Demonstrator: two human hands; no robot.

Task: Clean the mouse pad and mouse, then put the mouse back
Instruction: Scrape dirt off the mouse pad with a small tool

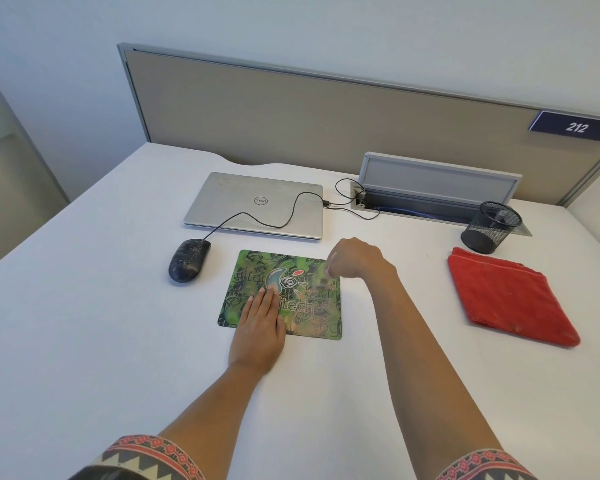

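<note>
The left hand [258, 327] lies flat, fingers together, on the mouse pad [317, 308]. At its two o'clock corner the right hand [355, 259] curls, blurred, grip unclear.

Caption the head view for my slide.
Left hand flat on the green mouse pad, right hand over its corner, mouse beside it.

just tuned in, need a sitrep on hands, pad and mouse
Left hand flat on mouse pad. Right hand above pad's far right corner, fingers curled, grip unclear. Mouse off pad, left, speckled. Red cloth right, untouched.
</note>
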